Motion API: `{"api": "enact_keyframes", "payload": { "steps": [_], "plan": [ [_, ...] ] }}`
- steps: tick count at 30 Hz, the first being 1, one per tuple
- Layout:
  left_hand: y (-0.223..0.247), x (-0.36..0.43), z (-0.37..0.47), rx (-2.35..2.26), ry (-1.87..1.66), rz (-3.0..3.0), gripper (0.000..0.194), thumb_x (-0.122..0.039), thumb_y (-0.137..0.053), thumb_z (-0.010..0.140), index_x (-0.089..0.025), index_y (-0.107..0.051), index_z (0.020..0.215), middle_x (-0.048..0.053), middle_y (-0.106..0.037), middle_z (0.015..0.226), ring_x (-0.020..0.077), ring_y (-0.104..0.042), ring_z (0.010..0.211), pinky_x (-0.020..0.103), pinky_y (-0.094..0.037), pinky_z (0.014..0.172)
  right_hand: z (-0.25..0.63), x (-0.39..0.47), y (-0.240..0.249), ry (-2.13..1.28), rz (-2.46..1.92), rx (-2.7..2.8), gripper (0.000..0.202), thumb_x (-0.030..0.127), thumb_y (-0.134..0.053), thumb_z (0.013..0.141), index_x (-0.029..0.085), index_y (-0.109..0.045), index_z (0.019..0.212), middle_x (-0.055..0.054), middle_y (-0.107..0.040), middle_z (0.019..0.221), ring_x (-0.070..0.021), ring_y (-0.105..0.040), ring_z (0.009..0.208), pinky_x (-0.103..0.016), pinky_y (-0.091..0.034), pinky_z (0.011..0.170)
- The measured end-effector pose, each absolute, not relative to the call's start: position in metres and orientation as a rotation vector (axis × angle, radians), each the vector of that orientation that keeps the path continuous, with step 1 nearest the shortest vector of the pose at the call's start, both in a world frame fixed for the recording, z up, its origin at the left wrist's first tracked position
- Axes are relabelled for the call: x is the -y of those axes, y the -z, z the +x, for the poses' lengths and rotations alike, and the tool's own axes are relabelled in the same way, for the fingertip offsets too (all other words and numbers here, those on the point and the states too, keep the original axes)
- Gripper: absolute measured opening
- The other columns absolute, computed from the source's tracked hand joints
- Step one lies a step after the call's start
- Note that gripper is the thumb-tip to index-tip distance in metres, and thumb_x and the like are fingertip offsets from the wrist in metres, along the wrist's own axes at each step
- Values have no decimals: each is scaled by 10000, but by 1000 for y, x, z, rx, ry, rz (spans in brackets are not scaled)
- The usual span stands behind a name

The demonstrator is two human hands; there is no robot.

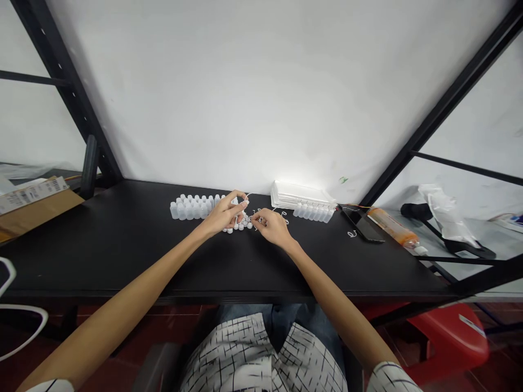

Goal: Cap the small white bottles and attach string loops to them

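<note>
My left hand (227, 213) is raised over the black table with its fingers curled. A small white plastic piece (247, 202), maybe a cap, sits between its thumb and forefinger. Beside it, my right hand (273, 225) has its thumb and fingertips pinched together low over a cluster of small white caps (241, 225); what it pinches is too small to make out. Rows of small translucent squeeze bottles (190, 209) with white tops stand left of and behind my left hand, which hides some of them. Thin white plastic loops (285, 214) lie scattered past my right hand.
A stack of white folded sheets (301, 195) lies against the wall, with several small bottles (314, 212) lined up before it. Further right are a phone (368, 226) and an orange-labelled bottle (394, 228). A cardboard box (41, 209) stands at left; black metal posts flank the table.
</note>
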State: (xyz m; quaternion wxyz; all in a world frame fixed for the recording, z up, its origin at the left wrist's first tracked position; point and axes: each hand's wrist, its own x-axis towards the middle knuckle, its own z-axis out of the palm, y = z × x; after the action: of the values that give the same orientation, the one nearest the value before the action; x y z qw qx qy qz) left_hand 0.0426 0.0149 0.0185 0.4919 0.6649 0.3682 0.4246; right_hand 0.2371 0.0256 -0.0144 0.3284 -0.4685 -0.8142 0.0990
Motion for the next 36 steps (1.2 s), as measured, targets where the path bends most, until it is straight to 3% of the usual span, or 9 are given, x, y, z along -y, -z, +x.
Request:
{"api": "enact_keyframes", "payload": {
  "steps": [4, 7, 11, 23, 30, 36],
  "plan": [
    [-16, -17, 43, -905, -981, 1553, 258, -477, -527, 918, -245, -455, 1007, -74, -437, 551, 36, -261, 368, 149, -179, 367, 242, -27, 6, -713, -1023, 1783, 134, 325, -617, 813, 193, -633, 793, 3, -646, 713, -123, -571, 571, -254, -433, 571],
    [-14, -16, 46, -891, -957, 1530, 247, -470, -515, 918, -236, -457, 974, -80, -349, 569, 46, -258, 400, 158, -174, 382, 242, -26, 0, -892, -918, 1551, 230, 407, -666, 768, 183, -618, 787, -1, -616, 648, -119, -557, 525, -225, -375, 455],
    [-12, -13, 52, -879, -954, 1532, 241, -464, -507, 917, -230, -459, 948, -78, -290, 592, 57, -264, 435, 163, -174, 394, 237, -22, -4, -959, -881, 1435, 298, 450, -723, 707, 177, -612, 757, -6, -604, 633, -124, -569, 522, -205, -327, 387],
    [-7, -8, 61, -861, -1026, 1595, 332, -540, -465, 928, -219, -414, 862, -70, -323, 607, 67, -294, 455, 165, -184, 384, 235, -18, -4, -1065, -846, 1425, 252, 397, -735, 686, 178, -618, 734, -4, -622, 633, -129, -595, 543, -199, -398, 392],
    [-5, -7, 62, -945, -1114, 1616, 328, -513, -432, 949, -203, -450, 843, -74, -330, 553, 65, -311, 422, 170, -219, 382, 236, -14, -4, -1095, -776, 1567, 234, 382, -714, 741, 175, -712, 853, -16, -641, 628, -153, -609, 581, -240, -467, 442],
    [-3, -8, 61, -990, -1173, 1644, 338, -499, -417, 955, -198, -437, 802, -65, -375, 568, 66, -345, 432, 174, -239, 386, 235, -13, -2, -1131, -770, 1644, 341, 424, -793, 683, 153, -731, 881, -17, -667, 662, -118, -574, 508, -262, -503, 457]
  ]
}}
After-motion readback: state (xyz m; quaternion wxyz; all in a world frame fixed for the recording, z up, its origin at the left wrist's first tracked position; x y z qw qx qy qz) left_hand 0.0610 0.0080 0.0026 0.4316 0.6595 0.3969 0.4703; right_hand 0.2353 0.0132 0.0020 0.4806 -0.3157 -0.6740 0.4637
